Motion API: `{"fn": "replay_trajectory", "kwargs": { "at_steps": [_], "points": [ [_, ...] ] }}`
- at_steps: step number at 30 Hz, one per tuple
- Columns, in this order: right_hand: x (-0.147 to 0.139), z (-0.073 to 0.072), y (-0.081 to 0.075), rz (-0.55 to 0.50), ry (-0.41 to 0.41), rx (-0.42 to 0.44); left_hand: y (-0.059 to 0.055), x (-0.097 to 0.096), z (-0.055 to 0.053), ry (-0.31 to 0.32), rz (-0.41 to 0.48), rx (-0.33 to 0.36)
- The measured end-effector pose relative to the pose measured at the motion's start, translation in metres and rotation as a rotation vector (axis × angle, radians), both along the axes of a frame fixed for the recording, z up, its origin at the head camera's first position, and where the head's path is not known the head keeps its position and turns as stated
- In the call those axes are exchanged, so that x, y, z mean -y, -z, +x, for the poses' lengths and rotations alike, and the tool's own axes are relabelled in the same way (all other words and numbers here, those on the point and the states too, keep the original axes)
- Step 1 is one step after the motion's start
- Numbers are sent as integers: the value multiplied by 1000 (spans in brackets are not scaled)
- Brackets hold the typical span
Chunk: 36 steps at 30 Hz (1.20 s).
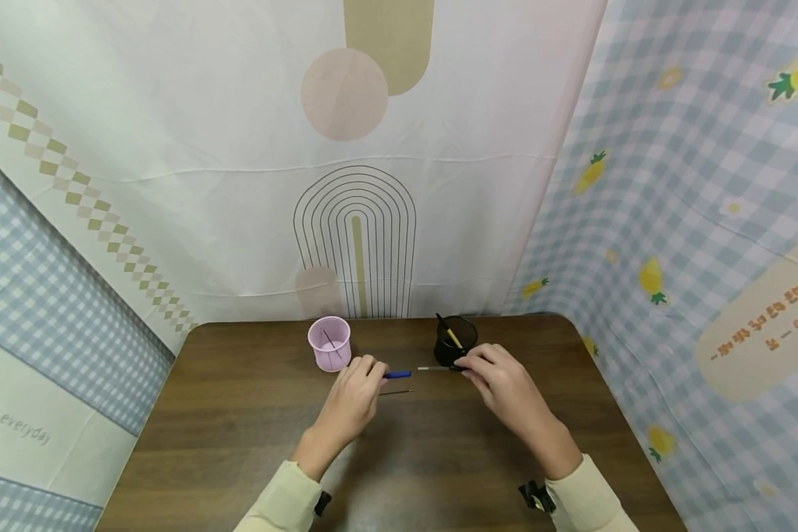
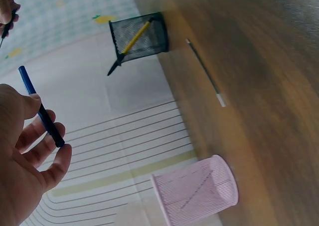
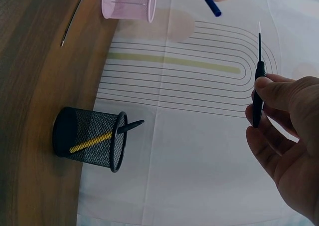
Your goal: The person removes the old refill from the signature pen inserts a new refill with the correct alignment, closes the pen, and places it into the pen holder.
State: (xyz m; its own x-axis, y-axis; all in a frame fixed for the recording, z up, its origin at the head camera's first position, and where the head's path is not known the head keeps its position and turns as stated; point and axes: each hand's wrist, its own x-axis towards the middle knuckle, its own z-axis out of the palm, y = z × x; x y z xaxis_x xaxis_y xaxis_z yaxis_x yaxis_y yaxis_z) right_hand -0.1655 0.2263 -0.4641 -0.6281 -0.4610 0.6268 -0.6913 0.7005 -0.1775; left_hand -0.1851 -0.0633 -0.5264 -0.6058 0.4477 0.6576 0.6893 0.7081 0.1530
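Observation:
My left hand (image 1: 352, 395) pinches a slim blue pen barrel (image 2: 47, 118) between thumb and fingertips, above the table. To the right, my right hand (image 1: 508, 388) holds a black pen part (image 3: 257, 106) by thumb and fingers. A thin refill-like rod (image 3: 259, 45) with a clear tip sticks out of it towards the blue barrel. In the head view, a small gap separates the rod's tip from the barrel's end. On the table below lies a loose thin refill (image 2: 205, 72), dark with a pale end, partly covered by my left hand in the head view.
Left of the hands stands a pink mesh cup (image 1: 331, 360) with a thin dark rod inside. Behind my right hand is a black mesh cup (image 1: 443, 355) holding a yellow and black pen (image 1: 453, 337). The brown table (image 1: 239, 414) ends at a hanging cloth (image 1: 239, 222).

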Motion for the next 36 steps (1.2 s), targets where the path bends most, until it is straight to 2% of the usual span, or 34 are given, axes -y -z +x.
{"fn": "replay_trajectory", "kwargs": {
  "at_steps": [7, 14, 25, 32, 36],
  "points": [
    [1, -1, 1, -4, -16, -24, -11, -4, 2, 9, 32, -7],
    [1, -1, 0, 11, 0, -9, -20, -7, 5, 18, 54, -27],
    [0, -1, -1, 28, 23, -1, -25, -9, 7, 21, 53, -57],
    [1, -1, -1, 47, 20, -17, -30, -9, 9, 6, 21, -35],
    [1, 1, -3, 53, 22, -11, -31, -10, 9, 4, 17, -61]
  ]
}}
